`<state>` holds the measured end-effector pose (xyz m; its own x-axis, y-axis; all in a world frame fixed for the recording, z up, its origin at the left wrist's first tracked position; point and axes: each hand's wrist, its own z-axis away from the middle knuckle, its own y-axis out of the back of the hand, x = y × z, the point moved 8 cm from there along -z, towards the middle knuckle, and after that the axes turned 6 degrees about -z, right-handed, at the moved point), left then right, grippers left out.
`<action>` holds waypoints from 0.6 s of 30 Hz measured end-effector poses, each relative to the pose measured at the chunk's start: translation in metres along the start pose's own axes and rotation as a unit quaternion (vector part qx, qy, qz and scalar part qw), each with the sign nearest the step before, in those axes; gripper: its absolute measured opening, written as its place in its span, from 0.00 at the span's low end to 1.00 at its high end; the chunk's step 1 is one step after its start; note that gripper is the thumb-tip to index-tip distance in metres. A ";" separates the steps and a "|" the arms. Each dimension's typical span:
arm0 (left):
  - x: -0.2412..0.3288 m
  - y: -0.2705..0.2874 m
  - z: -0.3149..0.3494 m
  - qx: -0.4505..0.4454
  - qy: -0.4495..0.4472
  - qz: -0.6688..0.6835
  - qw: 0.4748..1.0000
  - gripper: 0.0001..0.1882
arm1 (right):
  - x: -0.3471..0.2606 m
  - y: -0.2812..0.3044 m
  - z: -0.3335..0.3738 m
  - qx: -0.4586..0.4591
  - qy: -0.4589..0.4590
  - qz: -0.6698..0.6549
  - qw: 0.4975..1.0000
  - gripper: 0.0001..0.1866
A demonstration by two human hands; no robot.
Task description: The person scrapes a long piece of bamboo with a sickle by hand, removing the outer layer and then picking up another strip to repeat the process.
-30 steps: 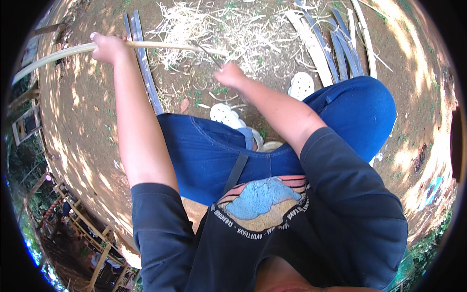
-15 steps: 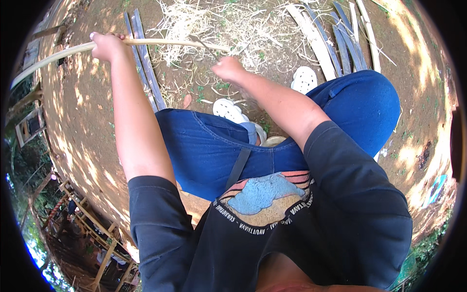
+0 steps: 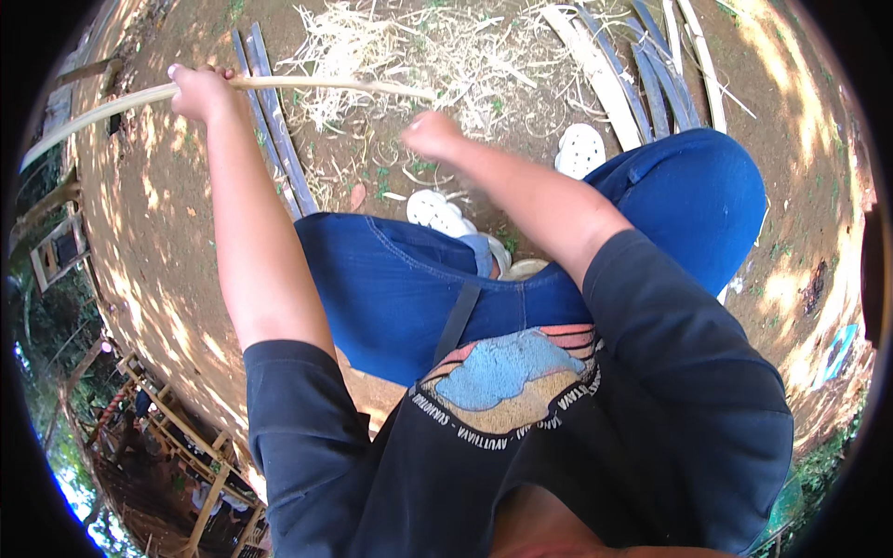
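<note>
A: Using the shavings pile point(image 3: 346, 48) as zero. What's sitting where, left to right?

B: Pale strip point(image 3: 307, 82) is coming in from well left of the pile and crossing its near part; the tip is ending over the shavings. Lens is probably exaggerating the arc.

A: Left grip?

B: Left hand point(image 3: 202, 94) is grasping the strip, left of the pile, fingers wrapping it. Dark slats point(image 3: 277, 130) are lying on the dirt point(image 3: 167, 242) between that hand and the pile, strip crossing over them.

A: Right grip?

B: Right hand point(image 3: 432, 136) is hovering on the near side of the pile, just below the strip's tip. Looking clenched; can't tell what it's clasping. Slat bundle point(image 3: 649, 93), dark and pale, is lying right of the pile.

A: How's the strip handling?

B: My read: it's looking light, springy along its length, firm across. Bare surface is likely running smooth, maybe slick under a sweaty palm. Edges could be splintering. The slim tip over the pile is looking most fragile.

A: Best hold?

B: Full-hand wrap left of the pile, where the left hand is gripping. Pinching the tip is inviting whip.
</note>
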<state>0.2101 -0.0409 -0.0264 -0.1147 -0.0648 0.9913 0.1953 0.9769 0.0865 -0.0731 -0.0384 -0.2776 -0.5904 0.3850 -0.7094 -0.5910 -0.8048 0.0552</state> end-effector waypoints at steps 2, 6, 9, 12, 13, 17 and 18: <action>0.000 -0.005 -0.010 -0.015 -0.011 0.008 1.000 0.21 | -0.055 -0.016 0.016 0.060 0.172 0.068 0.981 0.15; 0.003 -0.011 0.001 -0.028 -0.007 0.004 1.000 0.21 | -0.068 -0.022 0.022 0.060 0.233 0.029 0.970 0.18; 0.007 -0.022 0.001 -0.055 -0.008 0.026 0.998 0.20 | 0.048 0.021 -0.033 0.034 0.005 0.064 0.997 0.20; 0.012 -0.022 0.006 -0.042 -0.024 0.023 0.999 0.18 | 0.037 0.027 -0.025 0.013 -0.012 0.101 0.995 0.20; 0.011 -0.020 0.012 -0.034 -0.029 0.016 0.999 0.17 | 0.032 0.013 -0.018 0.002 -0.017 0.033 0.999 0.20; 0.005 -0.021 0.001 -0.067 -0.019 0.019 0.997 0.15 | -0.056 -0.017 0.011 0.048 0.178 0.031 0.982 0.16; 0.007 -0.020 0.000 -0.067 -0.019 0.014 0.997 0.15 | -0.072 -0.018 0.025 0.038 0.194 0.015 0.980 0.17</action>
<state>0.2060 -0.0606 -0.0215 -0.1442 -0.0282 0.9891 0.3271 0.9421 0.0745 -0.0341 -0.0402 -0.2100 -0.3629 0.1490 -0.9198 -0.6245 -0.7715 0.1214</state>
